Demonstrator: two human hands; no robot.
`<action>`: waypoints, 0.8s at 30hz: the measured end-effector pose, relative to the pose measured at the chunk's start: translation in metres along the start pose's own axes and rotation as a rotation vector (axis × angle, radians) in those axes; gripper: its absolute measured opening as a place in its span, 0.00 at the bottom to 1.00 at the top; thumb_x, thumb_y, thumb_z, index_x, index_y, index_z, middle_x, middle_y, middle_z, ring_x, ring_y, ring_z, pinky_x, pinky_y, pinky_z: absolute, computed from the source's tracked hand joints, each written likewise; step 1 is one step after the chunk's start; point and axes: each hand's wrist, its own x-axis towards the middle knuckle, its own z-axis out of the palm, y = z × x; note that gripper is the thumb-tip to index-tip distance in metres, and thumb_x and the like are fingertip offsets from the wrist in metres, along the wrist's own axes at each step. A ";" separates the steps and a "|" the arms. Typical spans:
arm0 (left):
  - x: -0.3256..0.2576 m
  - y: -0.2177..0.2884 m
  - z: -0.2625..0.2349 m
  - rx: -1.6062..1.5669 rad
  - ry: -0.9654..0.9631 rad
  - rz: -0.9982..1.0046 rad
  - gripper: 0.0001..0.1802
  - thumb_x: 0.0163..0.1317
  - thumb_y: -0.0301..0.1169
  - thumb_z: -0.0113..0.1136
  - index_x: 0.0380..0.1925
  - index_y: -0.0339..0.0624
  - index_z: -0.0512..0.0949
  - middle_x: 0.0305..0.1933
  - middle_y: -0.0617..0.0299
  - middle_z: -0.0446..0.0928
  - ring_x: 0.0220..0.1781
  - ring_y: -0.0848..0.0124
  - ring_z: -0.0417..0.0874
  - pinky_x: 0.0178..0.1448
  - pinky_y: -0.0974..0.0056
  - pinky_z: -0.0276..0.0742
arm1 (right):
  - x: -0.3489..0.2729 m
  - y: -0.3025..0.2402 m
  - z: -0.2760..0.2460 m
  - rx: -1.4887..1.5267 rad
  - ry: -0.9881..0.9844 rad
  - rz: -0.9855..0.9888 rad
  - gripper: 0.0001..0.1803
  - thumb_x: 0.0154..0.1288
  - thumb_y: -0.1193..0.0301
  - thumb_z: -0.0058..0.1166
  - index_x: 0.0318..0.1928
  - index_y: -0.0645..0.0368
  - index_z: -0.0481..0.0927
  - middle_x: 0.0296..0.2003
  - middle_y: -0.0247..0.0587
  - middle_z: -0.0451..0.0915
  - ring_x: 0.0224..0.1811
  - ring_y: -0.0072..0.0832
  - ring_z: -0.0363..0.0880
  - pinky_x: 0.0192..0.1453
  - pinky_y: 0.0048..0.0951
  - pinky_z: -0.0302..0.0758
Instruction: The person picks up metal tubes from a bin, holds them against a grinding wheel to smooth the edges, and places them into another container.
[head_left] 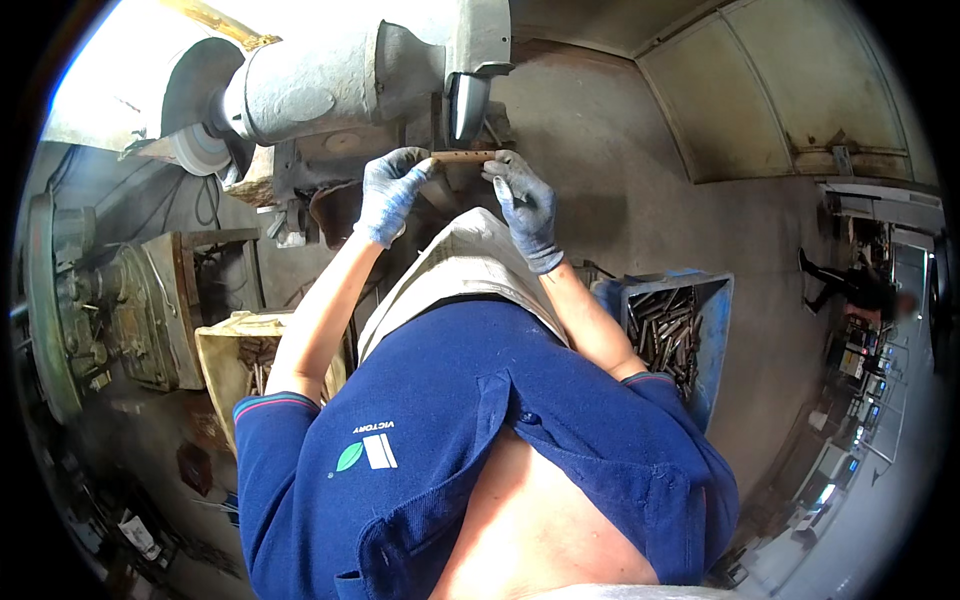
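Note:
A slim brownish metal bar (463,157) with a row of small holes spans the gap between my gloved hands, just below the grinder's wheel (469,108). My left hand (392,188) pinches the bar's left end. At its right end, my right hand (524,204) grips it with thumb and fingers. Both gloves are blue-grey and dirty. The grey bench grinder (320,85) stretches across the top left, with a second, pale wheel (200,150) at its other end.
A blue crate (715,345) full of metal pieces stands by my right elbow. By my left elbow sits a yellowish bin (222,375) holding similar pieces. Greenish machinery (120,310) is farther left. A person in dark clothes (862,288) is far off at the right.

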 end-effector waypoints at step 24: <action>0.031 -0.039 0.018 -0.374 0.231 -0.225 0.06 0.60 0.22 0.55 0.36 0.32 0.76 0.30 0.57 0.80 0.30 0.69 0.82 0.34 0.68 0.79 | 0.013 0.039 0.007 0.168 0.029 0.283 0.06 0.59 0.72 0.59 0.33 0.62 0.82 0.29 0.33 0.81 0.33 0.17 0.75 0.41 0.23 0.72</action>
